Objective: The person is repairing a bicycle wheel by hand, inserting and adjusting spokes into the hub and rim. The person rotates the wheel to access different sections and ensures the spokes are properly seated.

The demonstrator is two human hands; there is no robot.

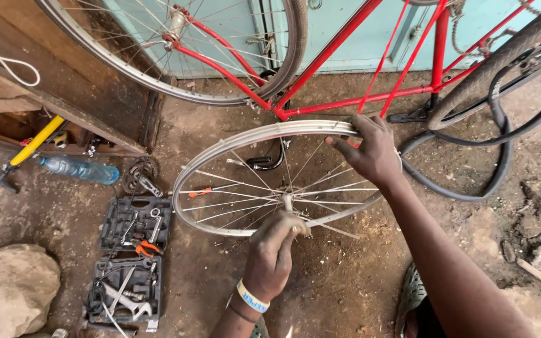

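Bare bike wheel (220, 163) w/ no tire, right hand (370, 150) gripping the rim, left hand (273, 253) pinching the hub axle (288, 201), open toolbox (129, 260) nearby

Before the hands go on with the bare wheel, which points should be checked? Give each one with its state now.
1. Right hand grips the rim: ok.
2. Left hand at the hub: ok.
3. Wheel free of the red bicycle: ok.
4. Tool case open, near the left hand: ok.
5. Spokes all tight: cannot tell.
6. Loose tube off the rim: ok.
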